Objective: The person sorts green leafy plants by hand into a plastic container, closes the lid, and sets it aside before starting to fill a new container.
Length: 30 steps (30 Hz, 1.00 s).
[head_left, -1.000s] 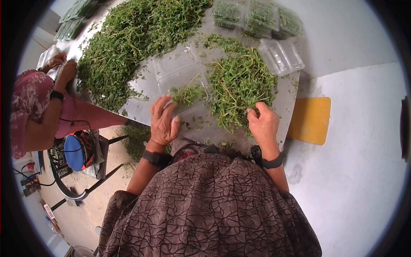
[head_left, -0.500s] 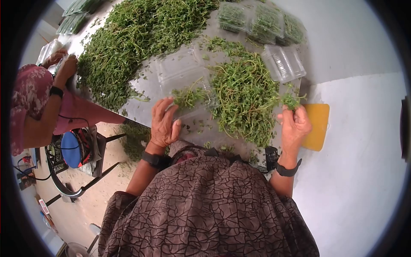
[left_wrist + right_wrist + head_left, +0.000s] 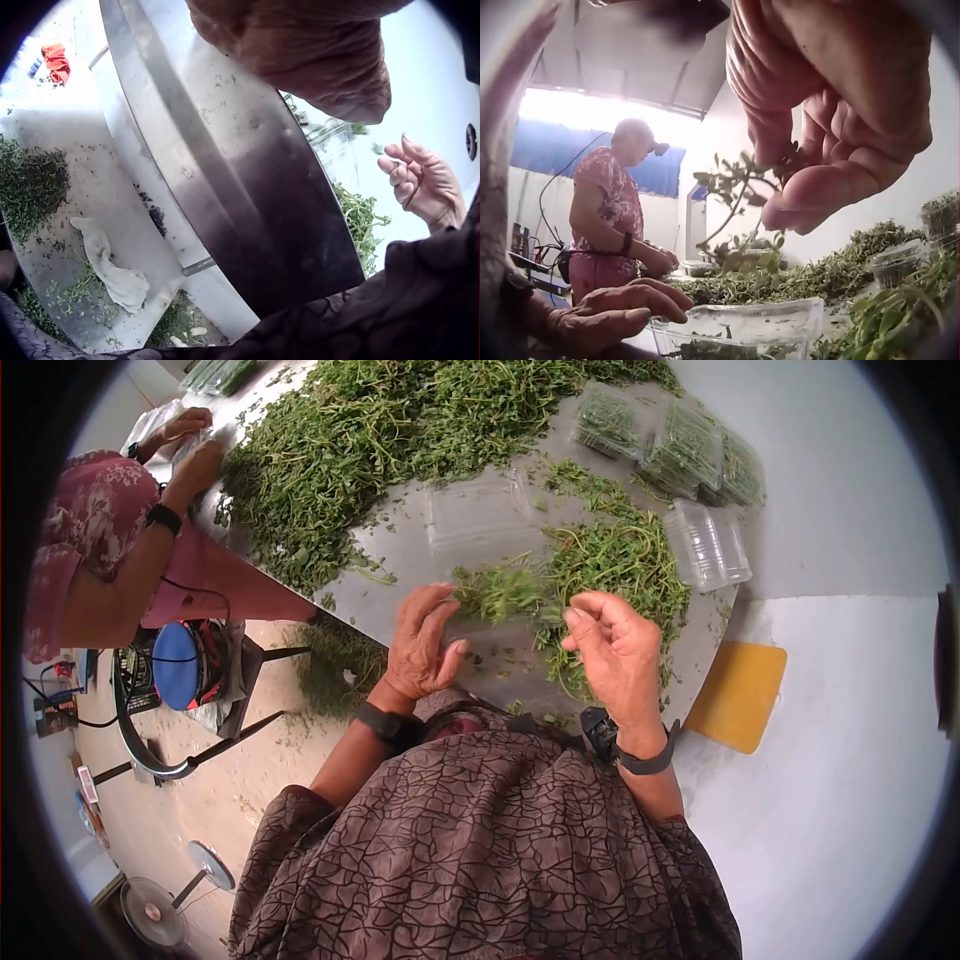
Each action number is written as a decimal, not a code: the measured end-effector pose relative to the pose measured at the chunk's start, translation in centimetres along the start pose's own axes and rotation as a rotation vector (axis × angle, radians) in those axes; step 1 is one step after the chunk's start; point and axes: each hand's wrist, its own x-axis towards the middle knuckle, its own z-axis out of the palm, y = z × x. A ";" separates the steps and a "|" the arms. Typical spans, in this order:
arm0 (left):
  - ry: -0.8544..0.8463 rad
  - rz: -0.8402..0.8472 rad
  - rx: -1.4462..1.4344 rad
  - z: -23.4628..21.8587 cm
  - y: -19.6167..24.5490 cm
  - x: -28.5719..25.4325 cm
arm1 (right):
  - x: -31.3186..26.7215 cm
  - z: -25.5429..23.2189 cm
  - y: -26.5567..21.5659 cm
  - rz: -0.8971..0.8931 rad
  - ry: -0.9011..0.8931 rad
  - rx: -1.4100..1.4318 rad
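Observation:
My right hand [image 3: 622, 655] pinches a small sprig of leafy greens [image 3: 739, 195] between thumb and fingertips, above an open clear plastic box [image 3: 814, 319]. Some greens [image 3: 495, 595] lie inside that box, and its lid [image 3: 480, 510] is folded back on the metal table. At the box's left side rests my left hand [image 3: 422, 645], fingers loosely bent and apart, fingertips right at the rim in the right wrist view. A small heap of the same greens [image 3: 620, 560] lies beside the box, close to my right hand.
A large pile of greens [image 3: 400, 430] covers the table's far side. Filled clear boxes [image 3: 685, 455] sit at the back right, near an empty box [image 3: 708, 545]. A yellow board [image 3: 740, 695] shows past the right edge. Another person [image 3: 120, 550] works at the left.
My right hand pulled a sprig from the heap, lifted it out to the right, then brought it back left over the box. My left hand stays by the box while the view has shifted.

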 end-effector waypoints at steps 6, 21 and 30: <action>-0.030 -0.014 -0.017 0.1 -0.2 -0.2 | -0.9 -1.5 1.7 0.038 0.062 -0.142; -0.223 0.080 0.013 -1.4 0.8 1.4 | -1.3 -0.3 1.1 -0.238 -0.056 -0.491; -0.413 0.133 0.205 -0.6 2.3 5.9 | -1.4 1.7 2.9 -0.368 -0.401 -0.562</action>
